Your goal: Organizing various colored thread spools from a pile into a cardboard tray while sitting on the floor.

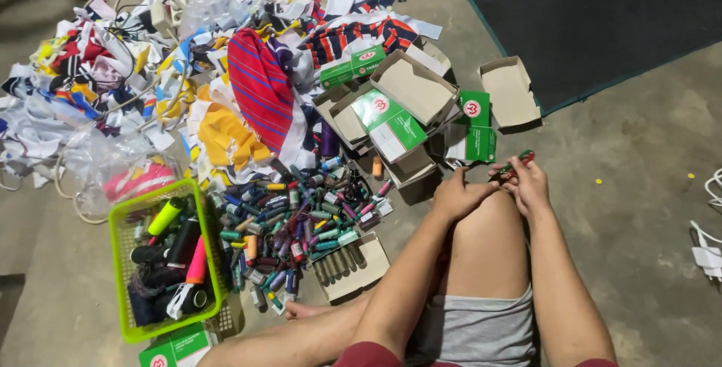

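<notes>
- Right hand (531, 180) pinches small thread spools (517, 164) in closed fingers, above the raised knee (487, 209).
- Left hand (459, 195) rests loosely curled on that knee, holding nothing, just left of the spools.
- The spools' long axis slants up-right.
- Loose spool pile (301, 224) lies well apart on the floor (624, 186), leftward.

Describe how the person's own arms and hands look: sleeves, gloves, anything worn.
Both arms are bare along all that shows, with no sleeves. The left hand and right hand wear no gloves; no rings, watch or bands are visible. Grey shorts show below.
</notes>
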